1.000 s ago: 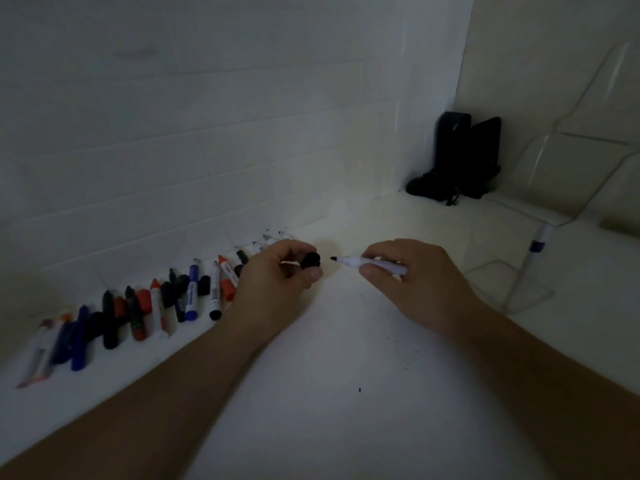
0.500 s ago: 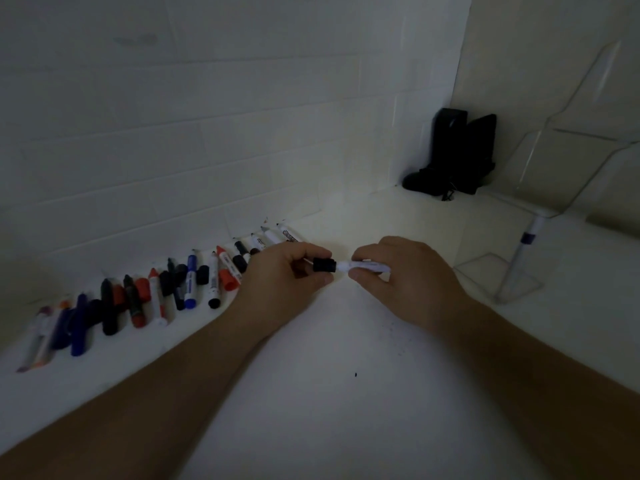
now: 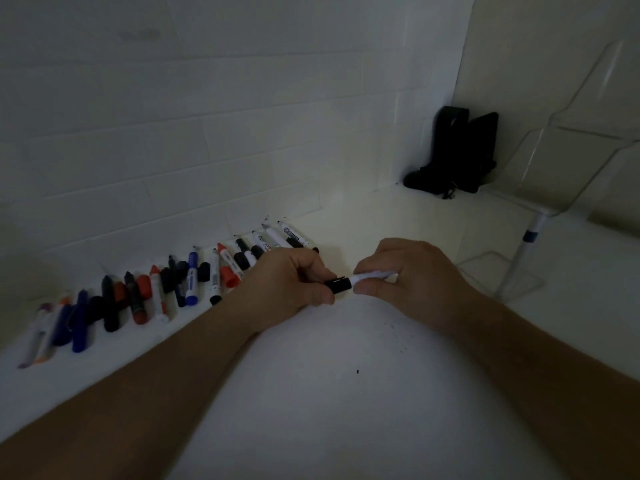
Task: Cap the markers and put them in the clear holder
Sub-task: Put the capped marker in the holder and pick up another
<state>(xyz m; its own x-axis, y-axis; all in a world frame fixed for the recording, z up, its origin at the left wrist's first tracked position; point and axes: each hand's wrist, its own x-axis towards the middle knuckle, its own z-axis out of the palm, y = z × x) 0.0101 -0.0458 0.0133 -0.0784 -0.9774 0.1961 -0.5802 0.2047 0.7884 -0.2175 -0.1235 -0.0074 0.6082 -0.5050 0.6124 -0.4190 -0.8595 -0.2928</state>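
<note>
Low light, white counter (image 3: 346, 410) in the near field, both forearms reaching in. Mid-scene, left hand (image 3: 287, 282) curls thumb and fingers round a black cap (image 3: 338, 285); right hand (image 3: 412, 282) pinches the white marker (image 3: 372, 276) by its barrel, fingers wrapped over most of it. Cap sits on the marker's end, hands nearly touching. Whether it is fully seated cannot be told. Judgement: capping step in hand; best done by keeping cap and barrel in one straight line and pressing the hands together until the cap stops, then letting go with the left so the right can carry it to the holder. Marker looks slim, white-bodied, with a ribbed black cap. Left, along the wall foot, a row of markers and loose caps (image 3: 166, 289), red, blue, black, many uncapped. Far right, the clear holder (image 3: 519, 271) with one blue-banded marker (image 3: 530, 244) leaning inside. Far corner: dark object (image 3: 457, 154).
</note>
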